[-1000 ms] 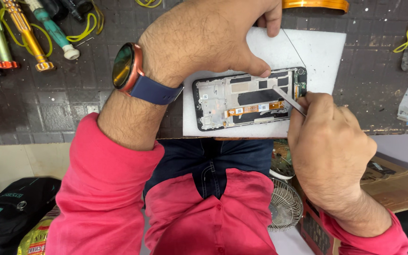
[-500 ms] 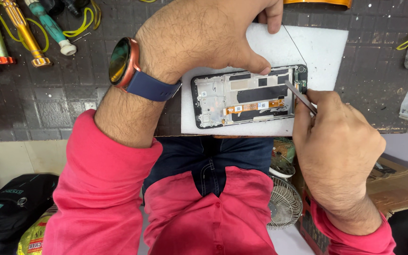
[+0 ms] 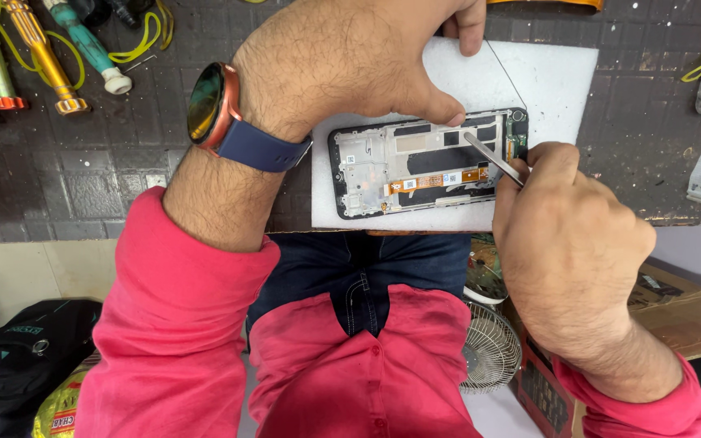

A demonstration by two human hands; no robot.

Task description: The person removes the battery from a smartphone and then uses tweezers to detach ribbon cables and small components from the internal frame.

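Metal tweezers (image 3: 492, 158), pinched in the right hand (image 3: 565, 243), could slip and tear the orange flex cable (image 3: 440, 178) while the left hand (image 3: 350, 69) presses the opened phone frame (image 3: 423, 162) flat at centre frame.

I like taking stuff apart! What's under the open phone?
The open phone lies on a white pad, which sits on the dark gridded mat. What is directly beneath the phone is hidden. The left hand covers its top edge.
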